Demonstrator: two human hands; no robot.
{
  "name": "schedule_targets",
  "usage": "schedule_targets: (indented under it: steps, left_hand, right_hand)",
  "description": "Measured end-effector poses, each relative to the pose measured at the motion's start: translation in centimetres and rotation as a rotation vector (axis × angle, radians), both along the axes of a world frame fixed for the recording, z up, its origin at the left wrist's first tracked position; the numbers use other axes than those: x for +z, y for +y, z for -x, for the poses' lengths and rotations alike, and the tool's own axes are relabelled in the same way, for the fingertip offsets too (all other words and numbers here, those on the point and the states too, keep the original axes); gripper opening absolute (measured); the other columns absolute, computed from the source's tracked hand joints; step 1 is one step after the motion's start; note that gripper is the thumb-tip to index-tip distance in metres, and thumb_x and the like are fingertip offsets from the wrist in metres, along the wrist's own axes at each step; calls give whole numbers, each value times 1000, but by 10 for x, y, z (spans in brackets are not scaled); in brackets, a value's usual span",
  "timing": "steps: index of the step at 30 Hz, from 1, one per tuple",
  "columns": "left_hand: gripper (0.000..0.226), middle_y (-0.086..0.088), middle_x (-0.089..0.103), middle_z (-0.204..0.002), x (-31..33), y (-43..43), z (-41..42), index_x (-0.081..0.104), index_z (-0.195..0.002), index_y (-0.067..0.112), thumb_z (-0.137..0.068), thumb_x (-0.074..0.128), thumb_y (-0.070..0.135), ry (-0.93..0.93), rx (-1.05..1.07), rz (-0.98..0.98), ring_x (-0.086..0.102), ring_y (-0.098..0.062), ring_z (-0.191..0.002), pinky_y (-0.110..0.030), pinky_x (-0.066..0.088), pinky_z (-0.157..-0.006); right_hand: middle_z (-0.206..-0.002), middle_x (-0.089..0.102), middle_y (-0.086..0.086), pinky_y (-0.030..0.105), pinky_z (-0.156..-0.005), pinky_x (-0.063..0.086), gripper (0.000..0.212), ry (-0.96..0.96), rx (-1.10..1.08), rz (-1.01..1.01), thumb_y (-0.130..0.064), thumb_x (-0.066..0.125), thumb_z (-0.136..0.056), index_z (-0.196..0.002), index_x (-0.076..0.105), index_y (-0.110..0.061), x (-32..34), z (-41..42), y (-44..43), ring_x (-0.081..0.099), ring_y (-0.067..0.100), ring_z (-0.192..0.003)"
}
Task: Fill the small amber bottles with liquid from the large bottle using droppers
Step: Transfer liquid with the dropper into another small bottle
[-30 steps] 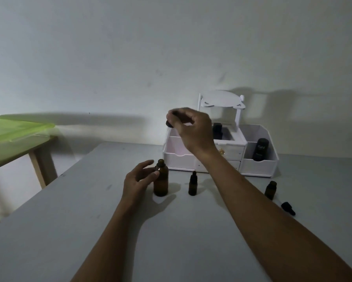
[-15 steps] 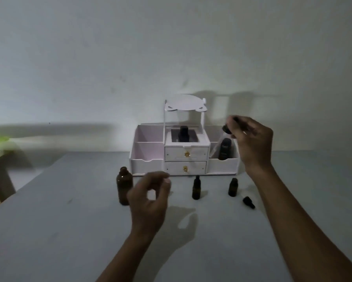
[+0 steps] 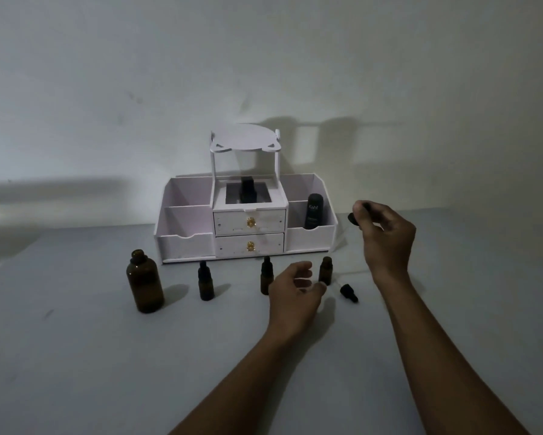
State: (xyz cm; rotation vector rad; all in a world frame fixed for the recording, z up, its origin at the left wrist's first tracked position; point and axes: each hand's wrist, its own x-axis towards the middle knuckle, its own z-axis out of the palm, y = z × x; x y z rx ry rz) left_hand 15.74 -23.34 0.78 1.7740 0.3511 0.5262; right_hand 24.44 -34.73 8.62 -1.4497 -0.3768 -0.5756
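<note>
The large amber bottle (image 3: 145,284) stands uncapped at the left of the grey table. To its right stand three small amber bottles: a capped one (image 3: 205,281), a capped one (image 3: 265,276) partly behind my left hand, and an uncapped one (image 3: 325,270). A small black dropper cap (image 3: 349,292) lies on the table just right of the uncapped bottle. My left hand (image 3: 295,293) hovers with fingers apart just in front of the uncapped bottle, holding nothing. My right hand (image 3: 385,233) is raised to the right, pinching a black dropper (image 3: 354,218) by its bulb; a faint glass tube hangs below.
A white drawer organiser (image 3: 188,243) stands against the wall behind the bottles, with a dark bottle in its middle well and a black Kahf tube (image 3: 313,215) in its right compartment. The grey table (image 3: 75,356) stretches toward me.
My right hand carried the dropper from above the large bottle over to the right side. My left hand let go of the large bottle and moved right toward the uncapped small bottle.
</note>
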Motion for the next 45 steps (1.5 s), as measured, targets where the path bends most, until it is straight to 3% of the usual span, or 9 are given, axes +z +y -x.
schedule_targets:
  steps: [7, 11, 17, 23, 28, 33, 38, 45]
  left_hand:
    - [56, -1, 64, -125, 4, -1, -30, 58, -134, 17, -82, 79, 22, 25, 29, -65, 59, -9, -100, -24, 52, -89]
    - [57, -1, 64, -125, 5, -2, -37, 60, -132, 19, -79, 82, 25, 35, 24, -97, 60, -11, -101, -27, 53, -91]
    - [38, 0, 70, -117, 7, -4, -31, 67, -124, 16, -87, 74, 14, 20, -19, -145, 63, -8, -99, -13, 46, -82]
    - [36, -2, 71, -118, 8, -2, -34, 67, -124, 15, -89, 71, 12, 24, -36, -180, 63, -8, -98, -22, 50, -94]
    - [36, -2, 71, -119, 7, -1, -36, 67, -125, 13, -90, 70, 11, 24, -39, -179, 61, -7, -97, -19, 47, -92]
    - [34, 0, 71, -118, 5, -1, -38, 67, -124, 14, -90, 69, 10, 26, -31, -168, 60, -3, -90, -7, 41, -77]
    - [35, 0, 70, -120, 4, -2, -39, 67, -126, 15, -91, 69, 11, 25, -16, -162, 59, -2, -91, -4, 39, -74]
    - [49, 4, 63, -119, 4, 3, -22, 59, -132, 23, -86, 75, 26, 17, -27, -107, 58, -6, -100, -12, 45, -77]
  right_hand:
    - [-85, 75, -1, 15, -72, 56, 12, -25, -20, 92, -23, 72, -89, -96, 76, -15, -8, -7, 3, 72, 10, -80]
    - [-79, 74, -5, 19, -71, 56, 7, -41, -15, 107, -21, 73, -88, -91, 77, -16, -10, -10, 4, 72, 13, -78]
    - [-79, 75, -2, 20, -72, 57, 8, -63, -31, 134, -22, 74, -86, -89, 77, -15, -8, -13, 7, 72, 13, -78]
    - [-79, 74, 3, 20, -72, 56, 11, -94, -48, 157, -17, 75, -85, -87, 78, -7, -7, -17, 9, 71, 15, -77]
    - [-78, 74, 5, 18, -71, 55, 12, -106, -60, 166, -16, 75, -85, -86, 78, -5, -7, -19, 10, 71, 16, -75]
    - [-77, 74, 3, 27, -72, 58, 13, -105, -55, 192, -19, 75, -85, -86, 78, -7, -8, -18, 10, 72, 16, -74]
    - [-77, 75, -1, 35, -74, 61, 13, -93, -26, 208, -25, 76, -84, -88, 78, -13, -8, -14, 10, 72, 14, -74]
    - [-85, 75, 0, 42, -75, 61, 11, -143, -41, 107, -23, 74, -87, -93, 76, -15, 3, -5, 7, 73, 18, -79]
